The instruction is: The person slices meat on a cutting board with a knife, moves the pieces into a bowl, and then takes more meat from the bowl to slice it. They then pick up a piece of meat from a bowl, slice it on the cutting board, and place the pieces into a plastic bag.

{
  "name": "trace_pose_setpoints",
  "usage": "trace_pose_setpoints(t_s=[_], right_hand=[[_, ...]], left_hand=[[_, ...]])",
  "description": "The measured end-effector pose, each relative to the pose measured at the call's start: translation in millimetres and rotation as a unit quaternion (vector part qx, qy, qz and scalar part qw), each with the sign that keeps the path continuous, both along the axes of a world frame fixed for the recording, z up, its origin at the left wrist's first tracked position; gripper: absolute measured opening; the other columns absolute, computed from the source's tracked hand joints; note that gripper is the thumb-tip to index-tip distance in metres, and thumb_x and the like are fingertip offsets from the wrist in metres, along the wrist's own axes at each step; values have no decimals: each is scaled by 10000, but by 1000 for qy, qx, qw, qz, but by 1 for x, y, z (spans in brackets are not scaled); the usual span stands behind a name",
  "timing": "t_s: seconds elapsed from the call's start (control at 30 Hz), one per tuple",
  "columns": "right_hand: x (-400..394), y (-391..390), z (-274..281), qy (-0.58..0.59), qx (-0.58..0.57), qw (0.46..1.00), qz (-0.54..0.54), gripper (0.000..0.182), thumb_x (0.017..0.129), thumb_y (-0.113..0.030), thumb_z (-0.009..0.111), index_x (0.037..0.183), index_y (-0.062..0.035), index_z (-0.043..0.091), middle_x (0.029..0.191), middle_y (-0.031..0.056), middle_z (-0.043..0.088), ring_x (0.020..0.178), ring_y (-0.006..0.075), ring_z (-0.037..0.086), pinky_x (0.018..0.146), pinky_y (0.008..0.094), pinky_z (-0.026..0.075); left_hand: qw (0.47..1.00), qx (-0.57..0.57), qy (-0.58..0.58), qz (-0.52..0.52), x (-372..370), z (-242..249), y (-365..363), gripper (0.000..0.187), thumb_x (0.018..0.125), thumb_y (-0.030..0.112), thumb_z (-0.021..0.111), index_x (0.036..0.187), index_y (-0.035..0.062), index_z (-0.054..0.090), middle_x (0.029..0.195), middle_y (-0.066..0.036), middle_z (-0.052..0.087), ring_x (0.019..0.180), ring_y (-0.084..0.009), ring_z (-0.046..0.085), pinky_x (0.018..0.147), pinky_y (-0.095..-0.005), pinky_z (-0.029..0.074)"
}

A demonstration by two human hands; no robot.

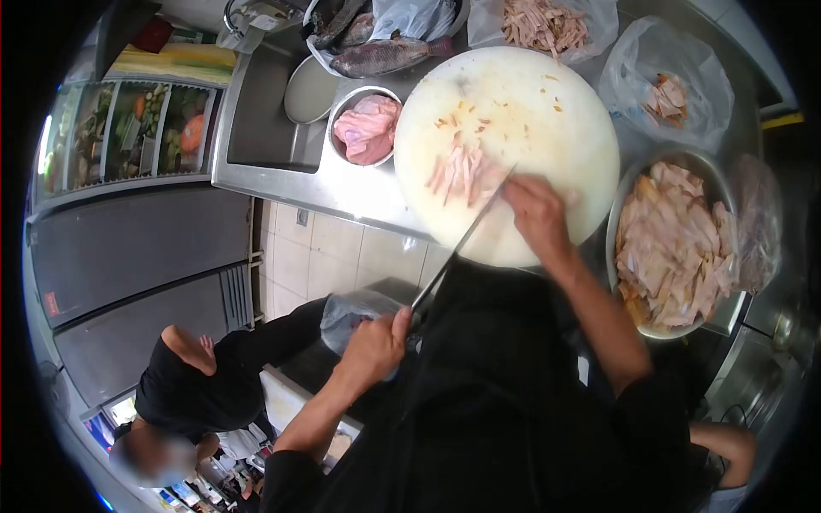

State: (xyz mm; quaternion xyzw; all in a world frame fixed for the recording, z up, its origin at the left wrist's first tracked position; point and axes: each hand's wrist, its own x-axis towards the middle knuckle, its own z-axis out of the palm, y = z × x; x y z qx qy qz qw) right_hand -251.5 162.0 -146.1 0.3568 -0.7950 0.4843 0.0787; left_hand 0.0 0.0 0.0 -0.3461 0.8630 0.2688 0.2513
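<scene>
Steel knife (469, 230) slants over the round board (564, 128), your left hand (372, 346) clamping its handle; your right hand (536, 209) curls near the tip, grip too blurred to tell; meat strips (460, 171) lie alongside.

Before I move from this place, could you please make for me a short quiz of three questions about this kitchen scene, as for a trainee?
1. Which hand grips the handle of the knife: a) the left; b) the right?
2. True or false: the bowl of pink meat stands between the sink and the round board.
3. Fill the gap: in the tub beyond the bowl, next to a plastic bag, lie dark, whole ____.

Key: 1: a, the left hand; 2: true; 3: fish.
</scene>
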Motion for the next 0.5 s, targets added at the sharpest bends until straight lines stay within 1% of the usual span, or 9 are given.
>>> trace_pose_setpoints(t_s=[0.07,0.1,0.17,0.27,0.37,0.47,0.5], right_hand=[[2,1,0,3,12,1000,13,129,795,75,682,893,2,724,985,139,721,969,313,693,812,410,568],[-10,13,-5,15,27,999,17,127,800,72,685,897,1,725,982,137,722,963,319,692,810,405,568],[-14,10,-4,21,26,999,29,124,808,65,691,907,-1,727,977,134,722,949,331,691,808,394,569],[-20,16,8,-83,-2,996,39,123,823,44,697,925,-11,738,978,134,724,936,348,688,807,384,572],[-42,35,30,-220,-3,975,28,177,832,20,702,996,-32,745,1026,149,720,987,364,674,872,404,560],[-54,55,47,-122,126,983,62,276,798,-9,728,1071,-48,735,1094,147,700,1074,354,635,954,421,517],[-52,59,54,-121,158,976,84,313,780,-15,736,1091,-50,731,1110,144,692,1092,352,620,973,421,502]], left_hand=[[999,32,-3,-7,-6,-8,4,629,1071,477,454,814,-35,715,835,-363,657,838,-563,637,843,-628,490],[999,29,12,-15,-21,-29,14,638,1073,472,447,802,-43,707,834,-365,654,845,-565,632,843,-623,487],[999,-8,23,-26,-39,-38,13,656,1078,463,433,776,-59,690,833,-370,647,857,-568,624,843,-614,483],[998,33,40,40,-52,-16,7,665,1082,458,428,763,-73,673,844,-375,644,880,-574,614,843,-598,479],[994,41,57,80,-42,1,9,663,1085,455,418,787,-79,672,861,-381,641,910,-576,608,849,-591,473],[996,40,30,72,-31,10,13,658,1083,475,422,824,-71,682,867,-379,645,917,-573,609,856,-587,472],[997,42,20,63,-26,9,16,657,1082,480,423,836,-71,683,865,-375,647,917,-571,611,857,-585,473]])
